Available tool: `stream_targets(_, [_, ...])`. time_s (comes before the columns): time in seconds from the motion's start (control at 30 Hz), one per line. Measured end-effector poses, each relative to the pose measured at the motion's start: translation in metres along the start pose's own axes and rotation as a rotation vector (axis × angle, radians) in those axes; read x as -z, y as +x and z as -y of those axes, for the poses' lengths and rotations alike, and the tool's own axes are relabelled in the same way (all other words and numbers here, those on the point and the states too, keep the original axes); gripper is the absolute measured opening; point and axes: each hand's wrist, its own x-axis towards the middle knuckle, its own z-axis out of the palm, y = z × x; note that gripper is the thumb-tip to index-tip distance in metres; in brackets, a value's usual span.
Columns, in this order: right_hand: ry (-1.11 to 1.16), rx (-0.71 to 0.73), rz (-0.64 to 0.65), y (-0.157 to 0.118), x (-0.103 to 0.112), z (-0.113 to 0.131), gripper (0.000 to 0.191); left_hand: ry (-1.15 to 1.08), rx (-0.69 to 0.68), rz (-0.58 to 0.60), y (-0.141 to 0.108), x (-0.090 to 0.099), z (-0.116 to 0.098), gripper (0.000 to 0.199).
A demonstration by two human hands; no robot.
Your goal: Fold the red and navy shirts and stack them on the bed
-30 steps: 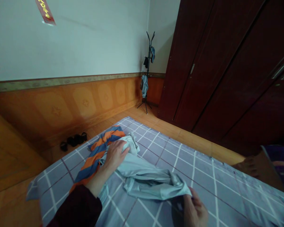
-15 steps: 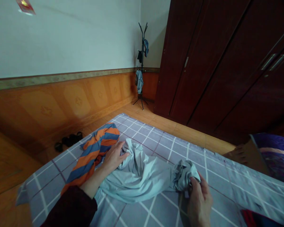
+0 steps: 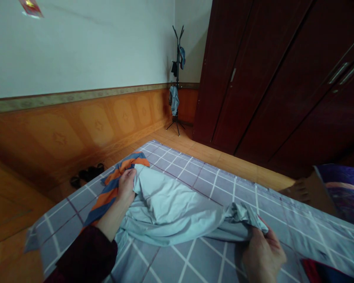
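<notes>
Cloth (image 3: 168, 212), pale blue-grey with a faint sheen, lies spread across a checked quilt (image 3: 191, 255) on the floor, rumpled in broad folds and drawn out between the two hands. Hands well apart, both on it. Left hand (image 3: 126, 185), a dark sleeve (image 3: 85, 253) at the wrist, is closed on the raised far edge, beside and partly over a strip of orange-and-blue striped fabric (image 3: 115, 188). Right hand (image 3: 262, 255) is clamped on the bunched near end, where the cloth narrows to a twist. Handling, judged by the drape: light, very soft, no stiffness, probably slick enough to slide out of a loose pinch. Bunched end looks like the surest hold, since the gathered layers give the fingers more to grip. Thin single-layer stretches likely offer little purchase and would sag if lifted.
</notes>
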Motion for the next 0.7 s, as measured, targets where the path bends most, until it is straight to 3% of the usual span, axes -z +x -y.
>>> stream_targets(0.13, [0.006, 0.019, -0.024, 0.01, 0.003, 0.001, 0.041, -0.021, 0.094, 0.09, -0.008, -0.003, -0.001, 0.05])
stream_targets(0.2, [-0.031, 0.049, 0.038, 0.013, 0.004, -0.004, 0.047, 0.007, 0.162, 0.246, -0.018, -0.005, -0.006, 0.054])
stream_targets(0.27, [-0.142, 0.144, 0.146, 0.013, 0.005, -0.01, 0.053, 0.046, 0.224, 0.476, -0.029, -0.008, -0.013, 0.063])
stream_targets(0.37, [-0.391, 0.482, 0.277, 0.006, 0.003, -0.011, 0.051, 0.052, 0.22, 0.796, -0.044, -0.01, -0.028, 0.072])
stream_targets(0.47, [-0.521, 0.873, 0.357, -0.01, -0.002, -0.005, 0.047, 0.043, 0.131, 0.966, -0.061, -0.013, -0.046, 0.073])
stream_targets(0.57, [-0.536, 1.082, 0.492, -0.031, -0.007, -0.001, 0.049, 0.096, 0.112, 1.104, -0.084, -0.02, -0.06, 0.073])
stream_targets(0.63, [-0.527, 1.083, 0.645, -0.046, -0.009, -0.002, 0.047, 0.111, 0.114, 1.194, -0.103, -0.026, -0.065, 0.073])
stream_targets(0.7, [-0.535, 0.939, 0.82, -0.059, -0.011, -0.005, 0.041, 0.112, 0.102, 1.286, -0.119, -0.032, -0.067, 0.074])
